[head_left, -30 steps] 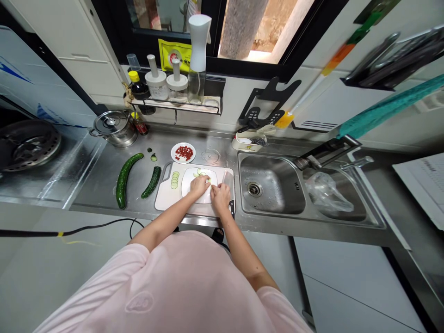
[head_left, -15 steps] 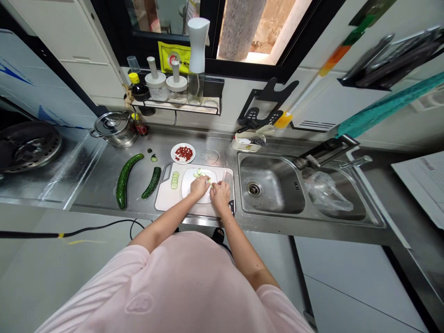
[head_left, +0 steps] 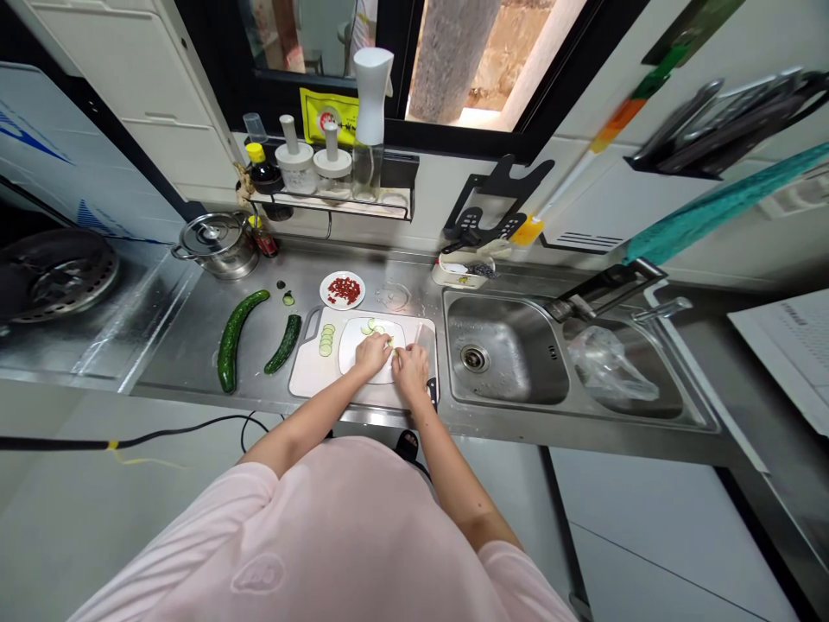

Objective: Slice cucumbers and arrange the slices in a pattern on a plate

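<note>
My left hand [head_left: 374, 356] and my right hand [head_left: 410, 371] rest side by side on a thin white mat [head_left: 353, 350], which lies on a white plastic cutting board [head_left: 311, 384]. Pale cucumber slices [head_left: 387, 342] lie at my fingertips, and the fingers themselves are hidden behind the backs of my hands. A row of cucumber slices [head_left: 326, 339] sits on the board left of the mat. A dark handle [head_left: 432, 391], perhaps a knife's, is close to my right hand at the board's edge. Two dark green cucumbers [head_left: 231, 341] [head_left: 283, 344] lie left of the board.
A plate of chopped red food [head_left: 343, 291] stands behind the board. To the right is a steel double sink [head_left: 498, 350] holding a plastic bag. A steel pot [head_left: 215, 245] and a stove burner [head_left: 55, 275] are at left. A bottle-and-jar shelf [head_left: 330, 203] lines the wall.
The view has tilted slightly, so everything sits a little lower in the picture. My hands stay close together over the white mat, with no clear change in their hold.
</note>
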Available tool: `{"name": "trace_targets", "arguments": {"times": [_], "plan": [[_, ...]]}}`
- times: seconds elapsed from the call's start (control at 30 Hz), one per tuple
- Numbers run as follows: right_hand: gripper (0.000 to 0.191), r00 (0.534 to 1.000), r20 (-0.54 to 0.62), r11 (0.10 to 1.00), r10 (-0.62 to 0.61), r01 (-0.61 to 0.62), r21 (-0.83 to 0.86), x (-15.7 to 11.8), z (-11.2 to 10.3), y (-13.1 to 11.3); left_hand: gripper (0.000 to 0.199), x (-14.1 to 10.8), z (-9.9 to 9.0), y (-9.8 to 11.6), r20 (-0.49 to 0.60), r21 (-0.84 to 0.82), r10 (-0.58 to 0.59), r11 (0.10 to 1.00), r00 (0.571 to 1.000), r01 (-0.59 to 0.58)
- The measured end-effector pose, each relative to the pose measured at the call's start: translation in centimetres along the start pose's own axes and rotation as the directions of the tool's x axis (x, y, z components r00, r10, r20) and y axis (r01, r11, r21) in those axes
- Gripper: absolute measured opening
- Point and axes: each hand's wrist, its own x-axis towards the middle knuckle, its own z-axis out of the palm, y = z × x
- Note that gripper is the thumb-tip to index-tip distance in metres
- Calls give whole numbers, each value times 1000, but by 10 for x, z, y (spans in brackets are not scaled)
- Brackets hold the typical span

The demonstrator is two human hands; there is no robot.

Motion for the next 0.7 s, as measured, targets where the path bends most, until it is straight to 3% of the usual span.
{"name": "trace_targets", "arguments": {"times": [0.2,0.43,0.7], "plan": [[27,998,-61,998,9,-5,65,-13,-4,-3,23,-24,-7,0,-47,-142,1,990,999,-7],[26,996,-80,991,-28,38,131,-33,-14,-9,20,-66,-9,-16,-126,-308,12,950,992,-51],[25,994,-108,978,-34,56,203,-45,-19,-10,22,-96,-24,-36,-159,-364,-120,930,980,55]]}}
